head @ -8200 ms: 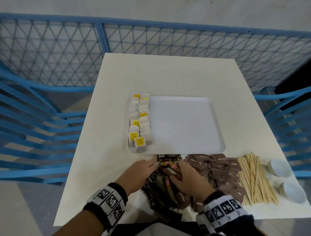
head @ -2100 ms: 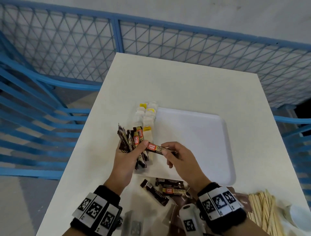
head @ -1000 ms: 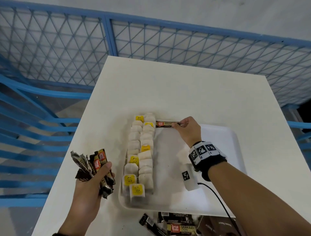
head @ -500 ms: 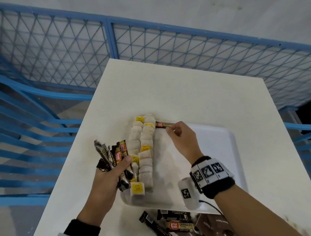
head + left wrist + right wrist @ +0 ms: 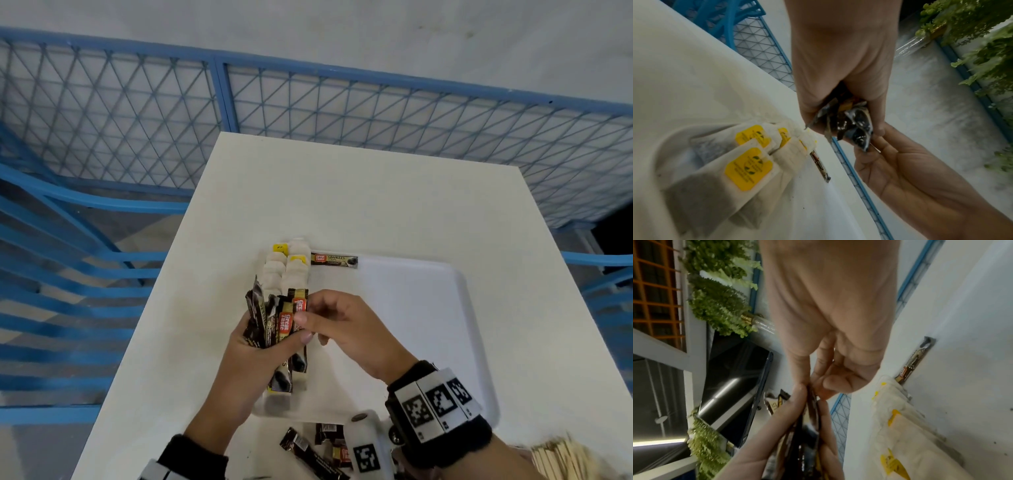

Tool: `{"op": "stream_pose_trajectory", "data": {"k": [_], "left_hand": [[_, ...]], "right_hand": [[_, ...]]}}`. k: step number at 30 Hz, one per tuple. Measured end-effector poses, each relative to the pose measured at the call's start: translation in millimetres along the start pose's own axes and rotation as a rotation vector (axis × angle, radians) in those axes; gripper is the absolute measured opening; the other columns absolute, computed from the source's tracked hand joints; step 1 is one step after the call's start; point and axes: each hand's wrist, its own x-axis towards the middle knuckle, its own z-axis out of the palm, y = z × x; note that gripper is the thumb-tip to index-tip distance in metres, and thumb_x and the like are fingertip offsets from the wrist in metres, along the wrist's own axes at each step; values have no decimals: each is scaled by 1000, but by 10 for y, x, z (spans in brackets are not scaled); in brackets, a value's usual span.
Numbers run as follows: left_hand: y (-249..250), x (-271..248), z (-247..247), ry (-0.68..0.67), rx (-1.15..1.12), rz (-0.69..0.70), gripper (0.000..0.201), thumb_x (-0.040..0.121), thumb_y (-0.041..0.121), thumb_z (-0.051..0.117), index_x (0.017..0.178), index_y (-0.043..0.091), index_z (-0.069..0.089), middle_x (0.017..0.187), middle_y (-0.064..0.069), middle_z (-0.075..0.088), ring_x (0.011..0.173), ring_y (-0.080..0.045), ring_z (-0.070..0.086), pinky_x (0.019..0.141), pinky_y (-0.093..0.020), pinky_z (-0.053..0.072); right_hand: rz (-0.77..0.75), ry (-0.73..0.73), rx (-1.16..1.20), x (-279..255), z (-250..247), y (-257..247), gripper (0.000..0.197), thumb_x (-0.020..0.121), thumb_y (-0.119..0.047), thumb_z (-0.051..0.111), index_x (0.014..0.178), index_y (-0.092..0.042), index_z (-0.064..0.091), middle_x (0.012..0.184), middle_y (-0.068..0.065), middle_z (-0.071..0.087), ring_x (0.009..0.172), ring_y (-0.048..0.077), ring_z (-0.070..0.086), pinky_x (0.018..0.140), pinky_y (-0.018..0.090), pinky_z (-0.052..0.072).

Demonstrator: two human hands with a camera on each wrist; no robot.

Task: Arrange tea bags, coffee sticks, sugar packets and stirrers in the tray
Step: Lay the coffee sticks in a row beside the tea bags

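White tabletop (image 5: pixel 342 192) carries everything, ringed by a blue mesh fence (image 5: pixel 137 113). Nearest the person, at its front edge, a few loose coffee sticks (image 5: pixel 313 454) lie scattered, with a bundle of wooden stirrers (image 5: pixel 565 460) off to the right. Just beyond them sits the white tray (image 5: pixel 428 325). Over the tray's left side the left hand (image 5: pixel 253 363) grips a fanned bunch of coffee sticks (image 5: pixel 274 322), its fingers (image 5: pixel 877 129) curled round them. The right hand (image 5: pixel 346 329) meets it from the right, thumb and fingertips (image 5: pixel 830 381) pinching one stick of that bunch. Under and behind the hands, two rows of tea bags (image 5: pixel 748 168) with yellow tags run along the tray's left edge, from its near rim to its far rim. At the far rim, just right of the last tea bags, a single coffee stick (image 5: pixel 334 259) lies crosswise, flat in the tray.
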Motion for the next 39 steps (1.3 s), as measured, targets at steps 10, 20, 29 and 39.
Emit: {"op": "stream_pose_trajectory", "data": {"k": [10, 20, 29, 39], "left_hand": [[48, 108, -78, 95, -72, 41, 40, 58, 17, 77, 95, 7, 67, 76, -3, 73, 67, -15, 68, 63, -26, 54], [32, 213, -161, 180, -71, 60, 17, 73, 1, 74, 85, 6, 63, 55, 1, 66, 50, -8, 61, 45, -19, 47], [-9, 243, -108, 239, -102, 11, 14, 76, 6, 73, 87, 8, 64, 51, 2, 64, 46, -6, 59, 41, -19, 46], [-125, 162, -314, 189, -267, -139, 32, 71, 21, 76, 96, 3, 66, 69, -5, 66, 62, -13, 62, 52, -22, 53]], "right_hand": [[123, -148, -124, -53, -76, -40, 17, 100, -26, 38, 109, -14, 47, 77, 4, 55, 54, 17, 57, 49, 23, 49], [61, 18, 141, -64, -219, 77, 15, 87, 0, 59, 97, -9, 65, 77, 6, 68, 70, 13, 66, 68, 18, 53], [128, 193, 355, 70, -270, 180, 9, 87, -1, 58, 85, -3, 67, 75, 8, 68, 61, 11, 65, 59, 17, 52], [244, 545, 430, 386, -749, 460, 9, 89, -3, 58, 95, 3, 60, 75, 9, 63, 58, 11, 62, 53, 16, 51]]}}
